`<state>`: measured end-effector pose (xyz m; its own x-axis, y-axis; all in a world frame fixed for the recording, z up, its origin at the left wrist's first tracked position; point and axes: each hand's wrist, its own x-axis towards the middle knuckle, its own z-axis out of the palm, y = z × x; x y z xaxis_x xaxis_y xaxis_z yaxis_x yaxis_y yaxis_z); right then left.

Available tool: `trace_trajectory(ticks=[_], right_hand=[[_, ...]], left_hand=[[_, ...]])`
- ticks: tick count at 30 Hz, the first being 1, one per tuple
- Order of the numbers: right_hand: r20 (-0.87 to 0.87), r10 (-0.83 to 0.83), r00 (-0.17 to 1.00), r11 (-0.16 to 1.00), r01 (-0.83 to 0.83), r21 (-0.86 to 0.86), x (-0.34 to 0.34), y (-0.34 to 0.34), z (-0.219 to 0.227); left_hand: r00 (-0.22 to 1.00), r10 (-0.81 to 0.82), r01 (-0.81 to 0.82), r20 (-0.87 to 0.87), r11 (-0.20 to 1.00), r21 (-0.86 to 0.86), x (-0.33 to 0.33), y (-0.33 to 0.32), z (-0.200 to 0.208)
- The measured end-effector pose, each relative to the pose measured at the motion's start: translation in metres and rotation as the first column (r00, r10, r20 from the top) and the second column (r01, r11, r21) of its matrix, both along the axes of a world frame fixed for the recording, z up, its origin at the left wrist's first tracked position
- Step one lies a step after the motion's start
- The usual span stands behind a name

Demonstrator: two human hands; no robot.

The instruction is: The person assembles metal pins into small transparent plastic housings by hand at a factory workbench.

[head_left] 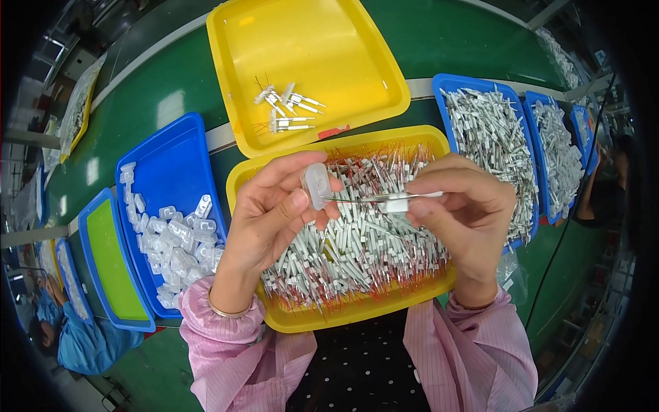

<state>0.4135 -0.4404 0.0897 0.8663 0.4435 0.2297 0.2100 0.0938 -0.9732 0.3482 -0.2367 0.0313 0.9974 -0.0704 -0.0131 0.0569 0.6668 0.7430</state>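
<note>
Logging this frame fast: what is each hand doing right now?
Left hand: closed on a small clear plastic cap.
Right hand: closed on a white wired component, its leads pointing toward the cap.

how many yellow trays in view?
3. One yellow plastic tray under the hands, piled with white wired parts; a second behind it, nearly bare; a third at far left, partly cut off. More may be hidden.

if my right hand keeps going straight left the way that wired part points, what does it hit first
Most likely the clear plastic cap pinched in your left hand; the leads of the white component in your right hand already reach it.
</note>
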Motion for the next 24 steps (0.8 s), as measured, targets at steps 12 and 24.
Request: trace_trajectory(ticks=[12, 24], right_hand=[[0.034, -0.039, 0.999, 0.996, 0.041, -0.076, 0.001, 0.006, -0.014], [0.433, 0.007, 0.901, 0.974, 0.093, -0.208, 0.006, 0.003, -0.009]], left_hand=[[0.993, -0.071, 0.087, 0.095, 0.98, -0.179, -0.001, 0.002, -0.014], [0.993, -0.078, 0.089, 0.084, 0.987, -0.131, -0.002, 0.002, -0.011]])
